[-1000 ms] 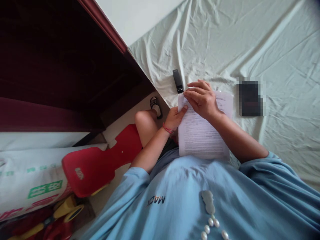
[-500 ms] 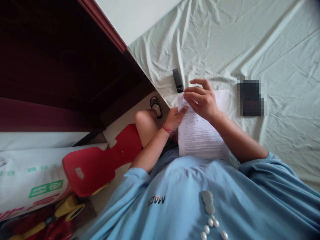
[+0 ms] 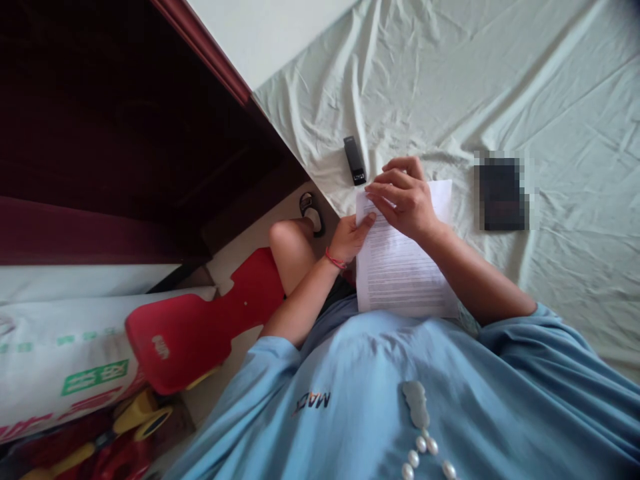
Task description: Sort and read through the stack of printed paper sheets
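A stack of printed paper sheets [image 3: 400,273] lies on the pale green bedsheet [image 3: 500,87] in front of me. My left hand [image 3: 353,237] grips the stack's left edge, thumb on top near the upper corner. My right hand [image 3: 405,200] rests over the top left corner, its fingertips pinching the corner of the sheets. A small black stapler [image 3: 355,161] lies on the sheet just above that corner, not touched by either hand.
A dark flat object, blurred out [image 3: 501,193], lies on the bed to the right of the papers. Left of the bed is a dark wooden frame [image 3: 210,50], my knee [image 3: 290,247], a red plastic toy [image 3: 200,327] and a white printed sack [image 3: 60,353].
The top right corner of the papers has flattened and the stack looks squared. My right hand's fingers have drawn in a little over the top left corner.
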`<state>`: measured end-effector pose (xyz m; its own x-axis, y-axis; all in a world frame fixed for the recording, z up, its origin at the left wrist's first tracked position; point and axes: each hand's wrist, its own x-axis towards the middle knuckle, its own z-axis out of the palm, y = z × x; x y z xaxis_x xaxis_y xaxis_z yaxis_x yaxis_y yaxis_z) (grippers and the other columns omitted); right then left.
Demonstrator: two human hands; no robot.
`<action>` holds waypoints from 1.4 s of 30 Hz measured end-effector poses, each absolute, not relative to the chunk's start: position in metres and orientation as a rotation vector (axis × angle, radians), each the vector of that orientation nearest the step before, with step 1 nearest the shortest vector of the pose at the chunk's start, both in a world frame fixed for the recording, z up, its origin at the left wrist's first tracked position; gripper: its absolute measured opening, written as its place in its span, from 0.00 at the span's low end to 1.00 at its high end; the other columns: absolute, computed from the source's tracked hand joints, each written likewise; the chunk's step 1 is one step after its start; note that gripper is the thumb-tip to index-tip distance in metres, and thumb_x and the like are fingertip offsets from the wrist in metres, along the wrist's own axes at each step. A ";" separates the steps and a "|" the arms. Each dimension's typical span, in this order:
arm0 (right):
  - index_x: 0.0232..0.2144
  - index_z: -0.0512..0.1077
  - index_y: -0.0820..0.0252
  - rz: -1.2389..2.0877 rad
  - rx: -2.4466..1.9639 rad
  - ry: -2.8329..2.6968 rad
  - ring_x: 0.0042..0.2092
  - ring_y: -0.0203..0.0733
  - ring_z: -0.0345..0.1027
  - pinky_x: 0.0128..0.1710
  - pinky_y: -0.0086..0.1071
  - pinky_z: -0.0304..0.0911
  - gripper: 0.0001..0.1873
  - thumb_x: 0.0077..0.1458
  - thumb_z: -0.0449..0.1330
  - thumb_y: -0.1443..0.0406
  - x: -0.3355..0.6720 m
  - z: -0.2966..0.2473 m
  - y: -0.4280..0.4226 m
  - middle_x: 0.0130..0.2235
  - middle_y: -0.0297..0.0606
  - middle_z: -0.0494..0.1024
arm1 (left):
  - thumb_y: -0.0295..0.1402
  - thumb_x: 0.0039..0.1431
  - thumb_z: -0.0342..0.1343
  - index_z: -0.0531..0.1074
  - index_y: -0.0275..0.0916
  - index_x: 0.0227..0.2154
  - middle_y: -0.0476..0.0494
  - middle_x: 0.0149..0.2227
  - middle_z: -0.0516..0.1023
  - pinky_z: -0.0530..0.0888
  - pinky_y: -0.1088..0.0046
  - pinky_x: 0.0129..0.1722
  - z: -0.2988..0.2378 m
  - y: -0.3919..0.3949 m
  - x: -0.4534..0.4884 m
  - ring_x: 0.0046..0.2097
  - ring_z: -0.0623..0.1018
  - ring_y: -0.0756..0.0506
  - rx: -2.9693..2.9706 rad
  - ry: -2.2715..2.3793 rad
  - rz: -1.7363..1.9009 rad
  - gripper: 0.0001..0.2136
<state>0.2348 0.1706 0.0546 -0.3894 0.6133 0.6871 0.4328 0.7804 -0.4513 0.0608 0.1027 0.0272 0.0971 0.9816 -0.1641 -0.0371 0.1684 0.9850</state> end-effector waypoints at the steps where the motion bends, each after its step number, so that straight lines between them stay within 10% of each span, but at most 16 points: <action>1: 0.46 0.82 0.47 0.228 -0.758 -2.028 0.57 0.55 0.73 0.57 0.58 0.70 0.10 0.74 0.59 0.58 0.235 0.054 0.170 0.43 0.36 0.83 | 0.66 0.56 0.65 0.79 0.35 0.28 0.48 0.27 0.77 0.67 0.72 0.29 0.027 0.103 0.061 0.29 0.72 0.50 1.095 1.180 1.039 0.32; 42: 0.55 0.80 0.43 0.337 -0.753 -1.996 0.65 0.57 0.71 0.66 0.64 0.66 0.14 0.74 0.59 0.57 0.235 0.040 0.158 0.53 0.39 0.85 | 0.67 0.56 0.64 0.73 0.38 0.23 0.50 0.23 0.72 0.62 0.72 0.26 0.024 0.100 0.060 0.26 0.67 0.52 1.120 1.241 1.048 0.32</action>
